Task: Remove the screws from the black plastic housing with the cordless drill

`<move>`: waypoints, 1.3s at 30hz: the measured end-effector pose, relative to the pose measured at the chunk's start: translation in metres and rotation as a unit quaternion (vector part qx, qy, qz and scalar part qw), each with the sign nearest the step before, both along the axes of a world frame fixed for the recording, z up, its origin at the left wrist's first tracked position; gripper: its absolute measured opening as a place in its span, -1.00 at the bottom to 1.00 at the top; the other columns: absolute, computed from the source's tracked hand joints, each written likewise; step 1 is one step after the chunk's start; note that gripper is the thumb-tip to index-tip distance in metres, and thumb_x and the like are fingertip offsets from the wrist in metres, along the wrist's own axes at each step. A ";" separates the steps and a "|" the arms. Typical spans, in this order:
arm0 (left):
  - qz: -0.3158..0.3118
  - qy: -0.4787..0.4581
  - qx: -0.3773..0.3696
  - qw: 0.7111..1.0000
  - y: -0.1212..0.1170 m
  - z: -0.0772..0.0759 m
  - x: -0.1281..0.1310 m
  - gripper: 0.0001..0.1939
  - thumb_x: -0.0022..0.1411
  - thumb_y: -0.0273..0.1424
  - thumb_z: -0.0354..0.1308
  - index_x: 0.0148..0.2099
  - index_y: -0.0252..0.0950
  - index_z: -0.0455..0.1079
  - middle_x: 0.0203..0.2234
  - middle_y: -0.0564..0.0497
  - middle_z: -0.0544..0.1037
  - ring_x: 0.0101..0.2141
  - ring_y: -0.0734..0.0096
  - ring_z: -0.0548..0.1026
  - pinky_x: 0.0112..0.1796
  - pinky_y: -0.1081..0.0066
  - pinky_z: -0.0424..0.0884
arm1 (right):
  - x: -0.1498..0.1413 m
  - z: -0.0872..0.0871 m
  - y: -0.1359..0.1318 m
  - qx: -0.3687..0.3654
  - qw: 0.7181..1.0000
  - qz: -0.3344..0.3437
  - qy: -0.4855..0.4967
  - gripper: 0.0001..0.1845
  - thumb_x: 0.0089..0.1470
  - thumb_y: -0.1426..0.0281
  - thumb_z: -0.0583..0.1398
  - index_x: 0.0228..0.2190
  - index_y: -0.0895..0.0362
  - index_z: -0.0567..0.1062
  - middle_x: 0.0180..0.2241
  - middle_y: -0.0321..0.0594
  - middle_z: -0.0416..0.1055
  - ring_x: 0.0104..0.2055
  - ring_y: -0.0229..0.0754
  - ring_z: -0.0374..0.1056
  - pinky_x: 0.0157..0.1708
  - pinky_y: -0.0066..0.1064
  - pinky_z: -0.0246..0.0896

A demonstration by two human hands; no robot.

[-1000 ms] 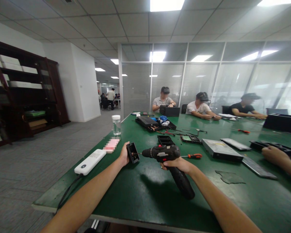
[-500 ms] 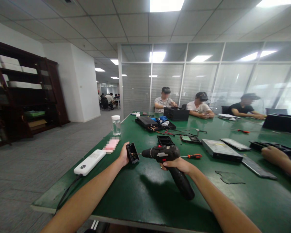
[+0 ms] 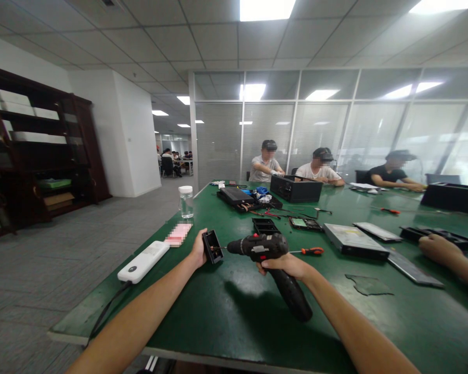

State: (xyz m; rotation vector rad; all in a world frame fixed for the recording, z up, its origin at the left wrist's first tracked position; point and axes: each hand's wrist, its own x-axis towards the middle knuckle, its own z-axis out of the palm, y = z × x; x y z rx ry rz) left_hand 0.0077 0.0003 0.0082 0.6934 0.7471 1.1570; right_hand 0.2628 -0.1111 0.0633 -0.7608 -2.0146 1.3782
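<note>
My left hand point(image 3: 198, 250) grips a small black plastic part point(image 3: 212, 246), holding it on edge over the green table point(image 3: 234, 317). My right hand point(image 3: 284, 264) is wrapped round the handle of a black cordless screwdriver point(image 3: 273, 262). Its bit points left and touches the inside of the black part. Both hands are closed on what they hold. A red-handled screwdriver point(image 3: 311, 251) lies just behind the power tool.
A white power bank point(image 3: 143, 261) with a cable lies at the left edge, beside a pink item point(image 3: 178, 234) and a clear jar point(image 3: 186, 201). Black trays, a circuit board point(image 3: 304, 223) and metal drives point(image 3: 354, 241) lie behind. Another person's hand point(image 3: 439, 248) rests at right. Three people sit at the far end.
My hands and the screwdriver have stayed almost still. The person at the far end has stood up and pushed a black box farther onto the table, to the right.
</note>
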 end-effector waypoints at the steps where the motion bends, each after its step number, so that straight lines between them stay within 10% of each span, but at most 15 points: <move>1: 0.001 0.000 0.000 1.000 0.000 0.000 0.000 -0.65 -0.17 -0.10 -0.05 -0.52 -0.32 0.21 -0.68 0.02 0.32 -0.64 0.38 0.33 -0.53 0.31 0.28 | 0.000 -0.001 0.000 -0.006 1.000 0.000 0.001 -0.75 -0.14 0.35 0.09 -0.43 0.32 0.36 -0.47 -0.16 0.30 -0.39 -0.26 0.21 -0.27 -0.33 0.06; 13: 0.009 0.005 -0.005 1.000 -0.001 0.001 0.001 -0.65 -0.15 -0.10 -0.07 -0.52 -0.33 0.20 -0.69 0.03 0.31 -0.65 0.40 0.32 -0.56 0.34 0.27 | -0.001 -0.004 -0.001 -0.104 0.992 -0.003 0.065 -0.70 -0.23 0.40 0.15 -0.37 0.30 0.34 -0.39 -0.14 0.29 -0.35 -0.21 0.25 -0.25 -0.26 0.10; 39: -0.008 0.001 0.004 1.000 0.003 -0.003 0.000 -0.64 -0.16 -0.09 -0.07 -0.52 -0.32 0.19 -0.69 0.03 0.30 -0.65 0.38 0.32 -0.56 0.31 0.27 | -0.001 -0.002 -0.004 -0.074 0.996 -0.015 0.036 -0.62 -0.24 0.39 0.16 -0.29 0.28 0.32 -0.31 -0.08 0.29 -0.39 -0.28 0.22 -0.36 -0.40 0.11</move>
